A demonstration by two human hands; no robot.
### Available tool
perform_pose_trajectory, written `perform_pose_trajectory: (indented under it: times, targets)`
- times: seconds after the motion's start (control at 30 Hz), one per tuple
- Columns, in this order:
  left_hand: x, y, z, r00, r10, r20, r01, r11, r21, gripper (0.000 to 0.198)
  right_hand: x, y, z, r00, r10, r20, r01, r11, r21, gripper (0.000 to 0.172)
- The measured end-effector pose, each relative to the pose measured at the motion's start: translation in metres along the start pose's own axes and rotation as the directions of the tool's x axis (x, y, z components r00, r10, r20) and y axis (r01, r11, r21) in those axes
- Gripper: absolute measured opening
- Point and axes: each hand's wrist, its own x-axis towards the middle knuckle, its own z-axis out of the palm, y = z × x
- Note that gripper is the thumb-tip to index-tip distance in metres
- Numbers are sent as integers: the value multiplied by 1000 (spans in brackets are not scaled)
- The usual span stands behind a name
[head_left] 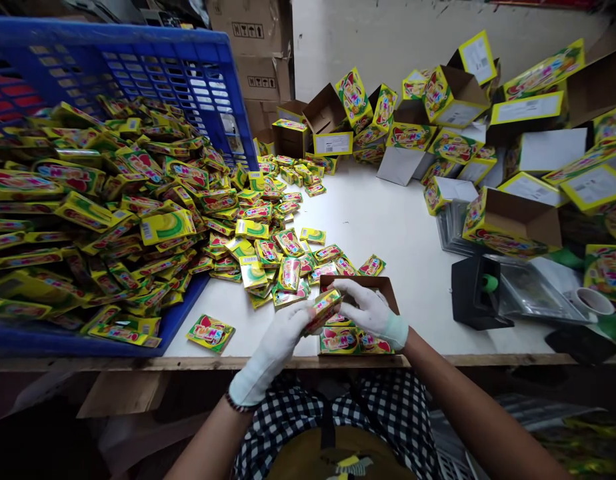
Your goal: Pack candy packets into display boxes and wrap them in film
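My left hand (281, 333) and right hand (371, 310), both white-gloved, grip one stack of yellow-green sachets (322, 311) at lower centre, above an open carton (358, 337).

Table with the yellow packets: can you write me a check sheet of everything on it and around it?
Surface: white table with a wooden front edge.
Job's things: stack of packets held over an open box at the near edge.
Clutter: tipped blue crate spilling loose packets; heap of open boxes on the right; black holder; tape roll.
Grippers: left hand and right hand, both in white gloves, grip the stack together.
Cables: nothing seen.
Surroundings: cardboard cartons and a pale wall behind.
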Motion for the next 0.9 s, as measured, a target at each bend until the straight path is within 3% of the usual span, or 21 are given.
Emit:
perform_pose_trajectory:
  times: [0.07,0.17,0.3,0.4,0.5,0.57,0.63,0.73,0.8,0.9]
  targets:
    - [12,1,15,989,74,-126,-64,994,84,35,3,8,-3,993,58,-100,-56,998,23,39]
    - [20,-19,27,934,210,-290,-116,944,309,32,3,36,-6,944,191,-270,-219,973,-77,41]
    - [21,-43,24,863,443,-244,-199,740,642,33,2,68,4,908,285,-307,-357,911,-207,38]
    - [30,-42,-1,812,488,-321,-47,603,797,39,5,74,16,903,306,-302,-392,874,-286,36]
    - [46,-39,-39,710,478,-518,221,547,807,66,9,72,23,935,250,-250,-343,815,-468,34]
    - [56,-45,-63,675,400,-620,307,612,729,86,11,69,26,952,253,-170,-304,737,-603,40]
    - [62,-55,-79,685,206,-699,305,789,532,92,12,65,29,953,292,-84,-258,632,-731,46]
    - [60,-71,-87,709,-37,-704,237,953,190,72,14,57,35,933,359,0,-178,462,-869,55]
    - [51,-76,-87,702,-45,-711,167,981,103,52,15,51,40,936,353,4,-142,389,-910,53]
    - [31,-76,-82,689,-40,-724,93,995,34,38,15,43,48,958,279,61,-48,368,-929,51]
